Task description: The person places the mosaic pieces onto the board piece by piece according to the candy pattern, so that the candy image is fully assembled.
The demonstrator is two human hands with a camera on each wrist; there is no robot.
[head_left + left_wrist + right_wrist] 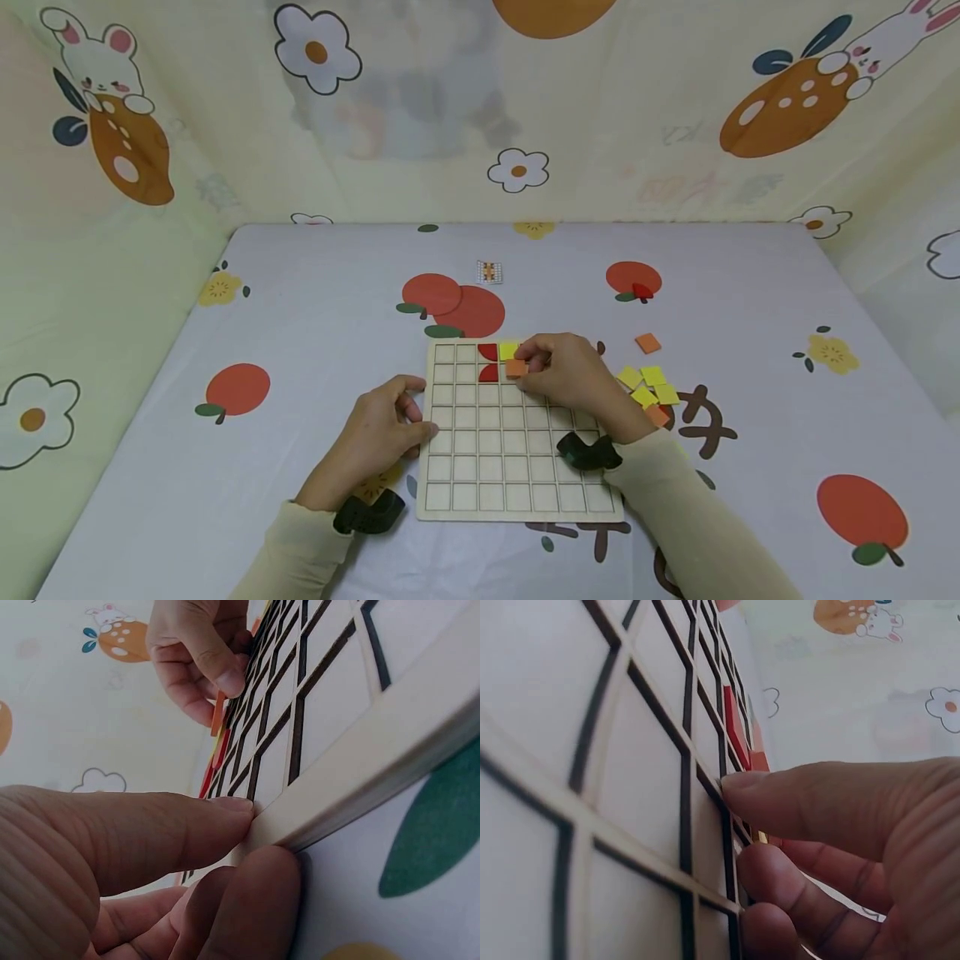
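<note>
Left of the board, one left hand (382, 423) pinches the left edge of a single wooden grid board (491, 496), thumb above and fingers at the side; the board lies between the tabletop's left and right edges. Two red pieces (488, 373) sit in its third column from the left, in the two rows nearest its far edge. One small patterned card (489, 272) lies beyond, toward the tabletop's far edge. One yellow tile (508, 351) fills the next far-edge cell; just nearer, the right hand (570, 375) pinches one orange tile (516, 368) in its fingertips. Right of the board, four loose yellow tiles (666, 394), two loose orange tiles (648, 343) and one loose red piece (642, 291) are visible. Fruit-printed pale cloth covers the tabletop (750, 350); cartoon-printed hangings (600, 100) enclose it.
</note>
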